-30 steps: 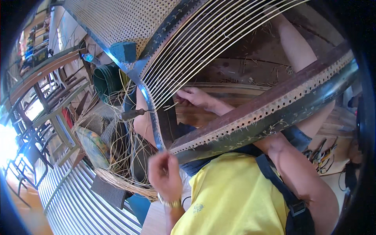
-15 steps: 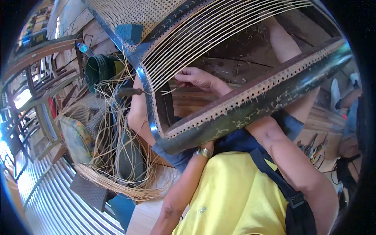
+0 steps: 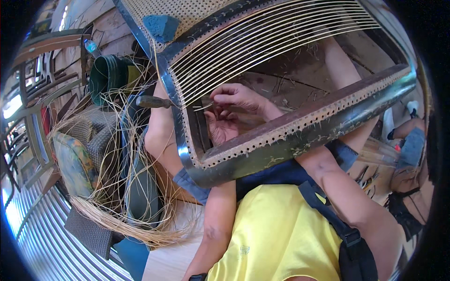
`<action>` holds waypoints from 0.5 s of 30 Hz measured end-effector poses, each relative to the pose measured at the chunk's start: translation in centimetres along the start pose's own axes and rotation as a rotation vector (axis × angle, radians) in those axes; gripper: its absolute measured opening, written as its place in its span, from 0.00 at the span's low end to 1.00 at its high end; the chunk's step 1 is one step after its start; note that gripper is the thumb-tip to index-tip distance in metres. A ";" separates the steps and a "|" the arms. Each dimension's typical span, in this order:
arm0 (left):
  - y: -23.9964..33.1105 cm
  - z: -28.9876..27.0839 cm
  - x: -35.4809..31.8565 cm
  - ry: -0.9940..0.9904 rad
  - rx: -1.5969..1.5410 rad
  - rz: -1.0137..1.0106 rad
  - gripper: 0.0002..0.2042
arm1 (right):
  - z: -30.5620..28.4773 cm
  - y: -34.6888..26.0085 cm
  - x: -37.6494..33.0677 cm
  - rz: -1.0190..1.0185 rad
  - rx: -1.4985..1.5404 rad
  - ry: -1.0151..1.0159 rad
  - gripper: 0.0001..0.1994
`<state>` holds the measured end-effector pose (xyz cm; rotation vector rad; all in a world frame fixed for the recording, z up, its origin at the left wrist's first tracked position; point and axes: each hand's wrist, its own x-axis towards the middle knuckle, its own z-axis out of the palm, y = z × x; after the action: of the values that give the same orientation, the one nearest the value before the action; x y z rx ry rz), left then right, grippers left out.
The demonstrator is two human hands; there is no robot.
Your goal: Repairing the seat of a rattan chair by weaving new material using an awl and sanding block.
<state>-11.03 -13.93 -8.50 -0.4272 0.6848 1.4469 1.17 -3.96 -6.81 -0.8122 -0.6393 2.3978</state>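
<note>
A dark wooden chair frame (image 3: 300, 137), drilled with a row of small holes, lies across my lap. Pale cane strands (image 3: 243, 58) run side by side over its opening. Below the strands, inside the opening, my right hand (image 3: 241, 99) has its fingers curled together; anything in them is too small to make out. My left hand (image 3: 222, 129) is just under it, palm up, fingers loosely bent and apart. A short cane end shows near the left rail, close to both hands. An awl-like tool with a wooden handle (image 3: 153, 101) stands at a hole in that rail.
A blue block (image 3: 161, 28) rests on the woven cane panel (image 3: 197, 11). To the left are a dark green bucket (image 3: 101, 77), a tangled bundle of loose cane (image 3: 122, 220) and a patterned cushion (image 3: 75, 161). Hand tools (image 3: 368, 178) lie at right.
My left hand has come forward from beneath the near rail into the opening, beside my right hand. My right hand has shifted slightly. The view has moved a little.
</note>
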 end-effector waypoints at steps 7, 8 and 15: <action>0.5 -0.3 0.6 -0.152 0.082 0.073 0.21 | 2.3 0.3 1.7 -0.224 -0.413 0.010 0.12; 0.6 -0.5 0.7 -0.112 0.037 0.127 0.21 | 2.3 0.6 2.0 -0.255 -0.390 0.011 0.12; 1.5 -1.3 1.5 -0.074 -0.048 0.127 0.21 | 2.6 1.8 2.8 -0.393 -0.522 0.030 0.11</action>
<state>-12.73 -13.46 -10.26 -0.3708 0.6278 1.5937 -3.05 -4.29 -7.20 -0.8276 -1.3105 1.8786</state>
